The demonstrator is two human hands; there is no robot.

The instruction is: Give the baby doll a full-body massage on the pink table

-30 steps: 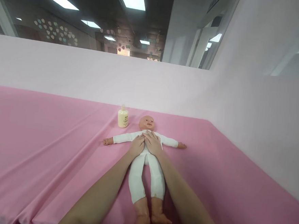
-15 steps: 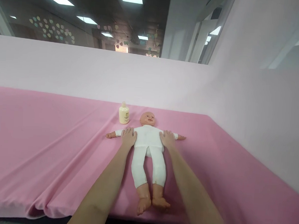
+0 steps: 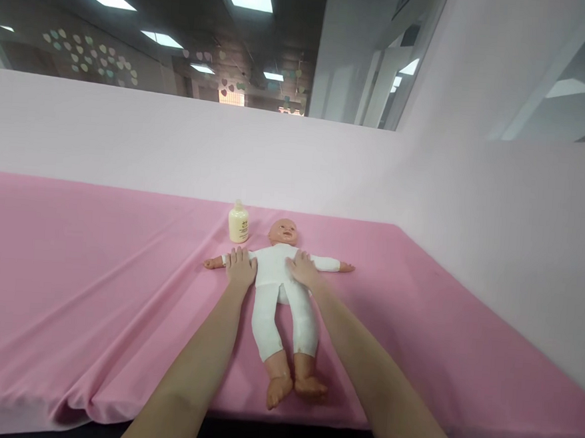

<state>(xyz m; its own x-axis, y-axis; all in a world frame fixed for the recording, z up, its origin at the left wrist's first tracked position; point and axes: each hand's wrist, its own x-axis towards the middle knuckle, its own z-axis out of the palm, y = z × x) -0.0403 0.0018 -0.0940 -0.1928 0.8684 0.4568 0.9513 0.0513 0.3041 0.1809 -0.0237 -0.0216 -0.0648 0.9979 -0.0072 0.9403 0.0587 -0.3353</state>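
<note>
A baby doll (image 3: 271, 271) in a white suit lies on its back, arms stretched out sideways and bare feet toward me. My left hand (image 3: 241, 267) rests flat over the doll's arm at the left, fingers spread. On the right side of the doll's chest lies my right hand (image 3: 303, 268), palm down with its fingers extended. Neither hand grips anything. Just beyond my left hand, a pale yellow bottle (image 3: 239, 224) with dark print stands upright beside the doll's head.
Pink cloth (image 3: 93, 265) covers the table, with folds at the left and a front edge near my forearms. A white wall (image 3: 187, 145) runs behind it and along the right. Windows (image 3: 159, 36) above show ceiling lights and heart decorations.
My right hand has moved left, from the doll's right-side arm and shoulder onto its chest. My left hand stays on the other arm. The view has shifted slightly.
</note>
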